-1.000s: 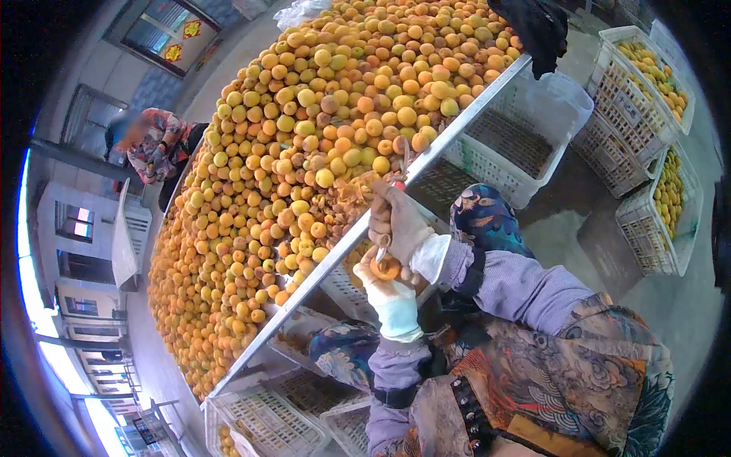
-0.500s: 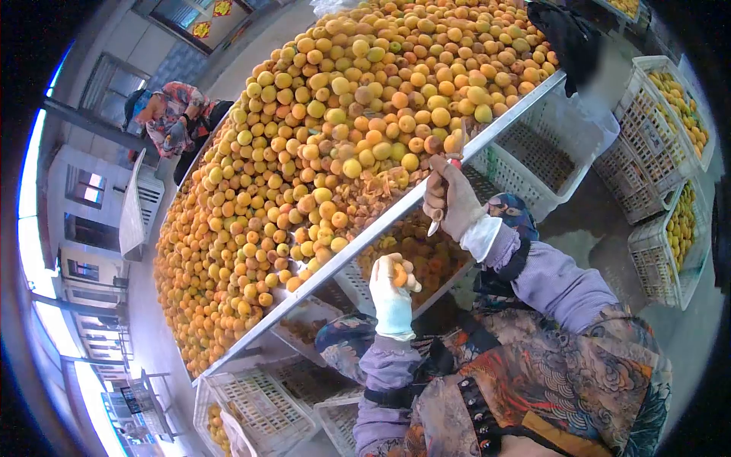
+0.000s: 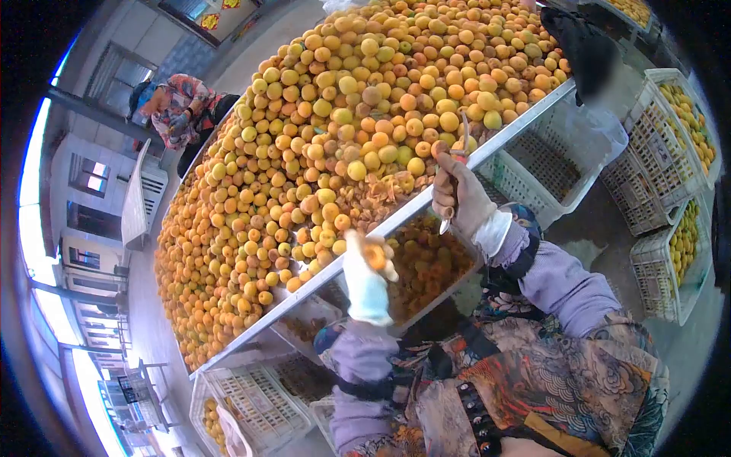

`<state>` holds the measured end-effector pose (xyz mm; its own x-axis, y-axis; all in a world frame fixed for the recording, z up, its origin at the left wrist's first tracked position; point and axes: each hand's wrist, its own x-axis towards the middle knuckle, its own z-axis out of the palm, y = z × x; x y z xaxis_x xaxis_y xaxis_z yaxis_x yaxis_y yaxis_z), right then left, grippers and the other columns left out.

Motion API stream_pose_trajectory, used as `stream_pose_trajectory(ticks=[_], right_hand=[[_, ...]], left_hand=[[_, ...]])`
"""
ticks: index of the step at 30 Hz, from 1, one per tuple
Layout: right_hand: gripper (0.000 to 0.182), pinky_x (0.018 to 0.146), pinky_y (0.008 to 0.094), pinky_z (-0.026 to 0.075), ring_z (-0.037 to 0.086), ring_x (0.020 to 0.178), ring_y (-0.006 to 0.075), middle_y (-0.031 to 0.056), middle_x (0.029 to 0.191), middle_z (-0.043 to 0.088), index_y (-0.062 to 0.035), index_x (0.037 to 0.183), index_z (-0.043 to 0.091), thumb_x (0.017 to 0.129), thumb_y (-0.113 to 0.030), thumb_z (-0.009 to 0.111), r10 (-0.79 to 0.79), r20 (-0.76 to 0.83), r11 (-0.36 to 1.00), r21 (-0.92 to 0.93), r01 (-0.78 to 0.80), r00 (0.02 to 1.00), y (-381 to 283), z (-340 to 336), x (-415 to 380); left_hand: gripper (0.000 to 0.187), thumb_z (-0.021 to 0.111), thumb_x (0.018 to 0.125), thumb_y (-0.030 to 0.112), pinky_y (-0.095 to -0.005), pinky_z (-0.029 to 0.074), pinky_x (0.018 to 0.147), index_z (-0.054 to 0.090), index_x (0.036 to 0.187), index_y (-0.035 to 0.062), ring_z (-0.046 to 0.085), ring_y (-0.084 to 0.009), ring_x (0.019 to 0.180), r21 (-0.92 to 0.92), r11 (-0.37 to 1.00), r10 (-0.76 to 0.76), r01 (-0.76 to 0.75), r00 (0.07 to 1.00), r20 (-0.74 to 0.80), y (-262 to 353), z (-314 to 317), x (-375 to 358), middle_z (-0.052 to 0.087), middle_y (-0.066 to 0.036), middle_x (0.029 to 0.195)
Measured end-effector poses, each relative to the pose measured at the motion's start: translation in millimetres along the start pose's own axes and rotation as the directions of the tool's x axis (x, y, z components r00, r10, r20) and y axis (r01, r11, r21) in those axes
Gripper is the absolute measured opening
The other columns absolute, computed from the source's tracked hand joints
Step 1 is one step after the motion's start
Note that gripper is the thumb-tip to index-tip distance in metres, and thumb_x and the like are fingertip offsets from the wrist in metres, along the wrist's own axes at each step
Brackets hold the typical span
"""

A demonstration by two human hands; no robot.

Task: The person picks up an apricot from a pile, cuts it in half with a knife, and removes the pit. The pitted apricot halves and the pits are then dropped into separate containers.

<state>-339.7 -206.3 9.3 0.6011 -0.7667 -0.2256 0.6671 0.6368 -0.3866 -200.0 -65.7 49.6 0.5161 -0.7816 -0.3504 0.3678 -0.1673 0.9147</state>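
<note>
My right hand (image 3: 470, 204), in a pale glove, is closed around a small knife (image 3: 465, 132) at the table's metal edge. Its thin blade points up toward the fruit, and a metal end sticks out below the fist. My left hand (image 3: 364, 282), in a white glove and blurred by motion, has its fingers closed on an apricot (image 3: 375, 257). It is in front of the table edge, left of the right hand. Just beyond the edge lie torn, brownish apricot pieces (image 3: 387, 190). A big heap of whole apricots (image 3: 304, 145) covers the table.
Below the table edge (image 3: 396, 218), a crate holds cut apricots (image 3: 430, 263). A white crate (image 3: 537, 194) stands to the right, with stacked crates of fruit (image 3: 651, 259) further right. Another crate (image 3: 263, 396) is at lower left. A person (image 3: 183, 110) bends at the table's far left.
My left hand, with the apricot, has moved left and slightly toward the table edge. My right hand stays near the edge with the knife. The view has shifted slightly.
</note>
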Motion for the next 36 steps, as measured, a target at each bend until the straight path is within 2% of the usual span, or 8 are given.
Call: stream_pose_trajectory(ticks=[8,12,13,15,20,23,25,36], right_hand=[[0.025,0.035,0.0257,0.026,0.034,0.04,0.0109,-0.003,0.059,0.04,-0.0149,0.074,0.044,0.092,-0.032,0.049,-0.005,-0.009,1.0,-0.015,0.005,1.0,1.1,-9.8,2.6],[0.029,0.035,0.0259,0.027,0.035,0.039,0.0112,-0.0027,0.054,0.037,-0.0152,0.068,0.043,0.091,-0.032,0.05,0.034,0.038,0.995,-0.094,-0.031,0.999,2.1,-10.9,6.7],[0.029,0.035,0.0259,0.027,0.035,0.039,0.0112,-0.0027,0.054,0.037,-0.0152,0.068,0.043,0.091,-0.032,0.05,0.043,0.04,0.994,-0.1,-0.039,0.998,3.7,-9.9,7.1],[0.031,0.035,0.0262,0.026,0.035,0.038,0.0115,-0.0023,0.052,0.036,-0.0152,0.067,0.044,0.09,-0.035,0.051,0.063,0.058,0.994,-0.097,-0.057,0.996,3.0,-9.7,7.6],[0.031,0.036,0.0256,0.029,0.035,0.038,0.011,-0.0018,0.053,0.04,-0.0136,0.069,0.047,0.089,-0.036,0.054,0.102,0.004,0.987,-0.126,-0.101,0.995,7.6,-13.8,9.7],[0.03,0.036,0.0252,0.029,0.037,0.04,0.011,-0.0017,0.056,0.041,-0.0128,0.07,0.047,0.089,-0.036,0.053,0.154,0.03,0.979,-0.142,-0.148,0.988,10.6,-14.7,8.4],[0.029,0.036,0.025,0.028,0.037,0.041,0.011,-0.0014,0.057,0.043,-0.0118,0.072,0.048,0.09,-0.035,0.052,0.221,0.057,0.967,-0.14,-0.211,0.974,9.7,-14.5,6.4],[0.033,0.037,0.0271,0.03,0.036,0.042,0.0127,0.0005,0.053,0.038,-0.0095,0.071,0.047,0.092,-0.034,0.048,0.209,0.037,0.953,-0.232,-0.195,0.977,13.0,-7.8,-6.8]], left_hand=[[0.042,0.042,0.092,0.047,-0.0216,0.03,0.042,0.055,0.088,0.0077,0.041,-0.0087,0.048,-0.045,0.989,-0.137,0.14,0.988,0.073,-2.6,-23.1,19.9,0.052,-0.002,0.067],[0.031,0.048,0.092,0.032,-0.021,0.041,0.046,0.057,0.096,0.0021,0.053,-0.0094,0.056,0.313,0.94,-0.199,0.136,0.963,0.181,-21.0,-35.3,2.2,0.057,-0.006,0.071],[0.038,0.052,0.089,0.039,-0.0319,0.049,0.055,0.056,0.105,0.0047,0.058,-0.0201,0.062,0.538,0.843,-0.142,0.018,0.971,0.19,-36.6,-44.1,7.7,0.06,-0.01,0.081],[0.038,0.056,0.085,0.036,-0.0383,0.05,0.072,0.056,0.11,0.0075,0.061,-0.0302,0.08,0.909,0.04,0.378,-0.415,0.849,0.37,-32.5,-44.7,-5.9,0.061,-0.013,0.095],[0.036,0.062,0.077,0.021,-0.0398,0.046,0.077,0.057,0.109,0.0047,0.059,-0.0313,0.087,0.804,-0.305,0.353,-0.51,0.724,0.593,63.4,0.7,-50.0,0.06,-0.014,0.099],[0.034,0.06,0.074,0.013,-0.0384,0.045,0.068,0.057,0.107,0.0045,0.058,-0.0293,0.08,0.746,-0.346,0.228,-0.569,0.72,0.655,139.8,55.5,-88.1,0.059,-0.014,0.093],[0.019,0.061,0.071,0.019,-0.0381,0.045,0.058,0.062,0.084,0.0055,0.053,-0.0242,0.058,0.668,-0.497,0.39,-0.554,0.545,0.742,148.1,69.2,-92.6,0.054,-0.006,0.067],[0.039,0.059,0.052,0.007,-0.0394,0.046,0.065,0.063,0.091,0.0052,0.06,-0.0271,0.059,0.648,-0.464,0.392,-0.604,0.516,0.761,171.0,59.2,-104.8,0.06,-0.008,0.065]])
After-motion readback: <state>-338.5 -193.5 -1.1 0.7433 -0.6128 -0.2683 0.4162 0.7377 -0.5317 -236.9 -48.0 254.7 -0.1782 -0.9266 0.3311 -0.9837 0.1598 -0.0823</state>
